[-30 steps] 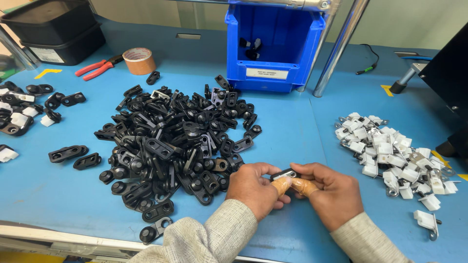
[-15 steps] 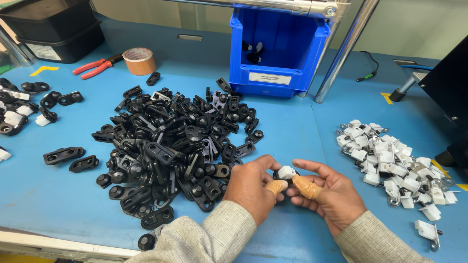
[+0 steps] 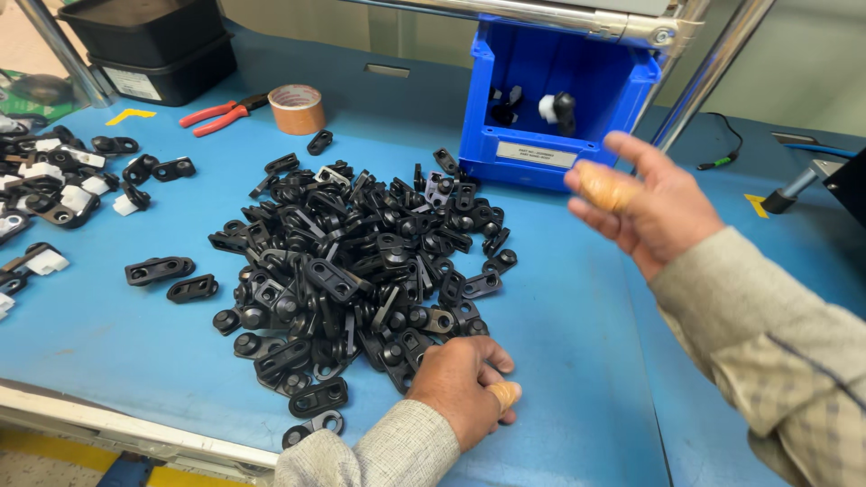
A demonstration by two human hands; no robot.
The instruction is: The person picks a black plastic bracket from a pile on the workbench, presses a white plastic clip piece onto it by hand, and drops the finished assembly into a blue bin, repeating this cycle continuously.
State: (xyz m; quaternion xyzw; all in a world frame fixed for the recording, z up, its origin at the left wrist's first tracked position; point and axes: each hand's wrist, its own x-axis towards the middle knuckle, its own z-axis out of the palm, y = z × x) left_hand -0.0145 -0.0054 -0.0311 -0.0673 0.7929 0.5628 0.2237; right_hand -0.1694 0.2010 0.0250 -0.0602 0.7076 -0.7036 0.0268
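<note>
Reaching into the near edge of the black pile (image 3: 361,271) on the surface (image 3: 577,361), our left hand (image 3: 460,388) curls its grip onto a part there. Our right hand (image 3: 645,203) hangs empty, fingers apart, before the blue bin (image 3: 505,135), where one black-and-white piece (image 3: 555,108) shows. We judge most work remains: the pile is large, the bin nearly bare.

right hand (image 3: 645,203) motion-blurred, left fingertips (image 3: 492,365) hidden
</note>
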